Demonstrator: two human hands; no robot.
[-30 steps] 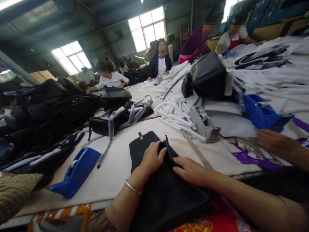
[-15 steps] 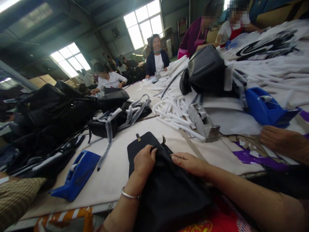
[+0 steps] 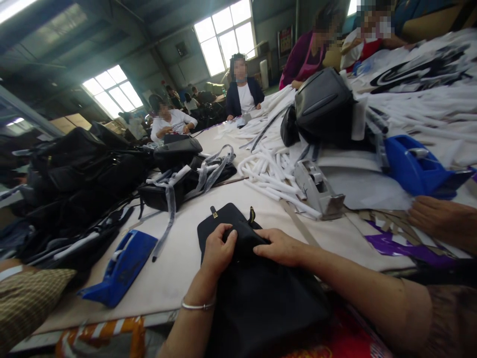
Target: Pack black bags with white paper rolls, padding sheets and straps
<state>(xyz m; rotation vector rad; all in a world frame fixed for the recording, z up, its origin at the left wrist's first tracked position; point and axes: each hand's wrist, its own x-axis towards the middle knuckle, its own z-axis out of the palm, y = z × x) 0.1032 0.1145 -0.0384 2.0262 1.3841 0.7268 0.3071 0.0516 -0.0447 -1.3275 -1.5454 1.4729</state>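
Note:
A black bag (image 3: 268, 303) with a flap and a small gold-coloured clasp lies before me, partly on the table edge and partly toward my lap. My left hand (image 3: 220, 248) pinches the bag near the base of the flap, thumb on top. From the right, my right hand (image 3: 278, 247) grips a fold of the same bag, its fingers tucked under the material. A gold zip end (image 3: 252, 215) sticks up just beyond my hands. What lies beneath the fold is hidden.
Blue tape dispensers (image 3: 121, 268) stand left and right, with a grey dispenser (image 3: 320, 191) between. White tubes (image 3: 270, 174) lie beyond. Black bags (image 3: 82, 169) are heaped at left. A co-worker's hand (image 3: 441, 221) is at right, a checked sleeve (image 3: 35, 298) at left. Other people sit across the table.
My right hand has shifted left, closer to my left hand, and folds the bag's material up. My left thumb has moved slightly. The view has turned a little left.

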